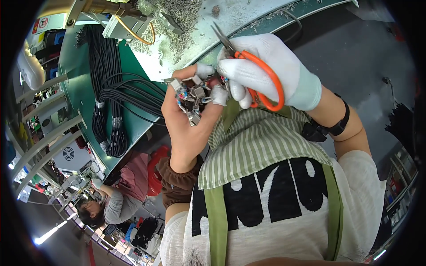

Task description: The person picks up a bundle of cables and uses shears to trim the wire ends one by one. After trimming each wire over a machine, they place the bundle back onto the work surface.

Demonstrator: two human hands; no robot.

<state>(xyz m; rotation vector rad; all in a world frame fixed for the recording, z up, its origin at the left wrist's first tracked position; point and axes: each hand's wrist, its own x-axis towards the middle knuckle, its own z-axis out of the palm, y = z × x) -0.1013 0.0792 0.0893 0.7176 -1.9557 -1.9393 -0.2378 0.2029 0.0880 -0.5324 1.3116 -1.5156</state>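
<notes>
My left hand [188, 128] is closed around a bunch of cable ends [198, 92] with small silver metal connectors and short coloured wires. White tape wraps at least two of its fingertips. My right hand [266, 66] wears a white glove and holds scissors [276, 82] with orange handles. Their thin metal blades point up and away to the left, clear of the bunch. The right fingers touch or nearly touch the wires at the right of the bunch; the exact contact is hidden. Black cables [133, 93] run from the table toward my left hand.
Bundled black cables lie on the green table [73, 84] at left. Ahead, a white work surface [153, 62] carries many small clippings [179, 44] and a grey metal block [171, 23]. A machine arm [111, 9] overhangs it. A co-worker [117, 206] sits lower left near a red stool [155, 173].
</notes>
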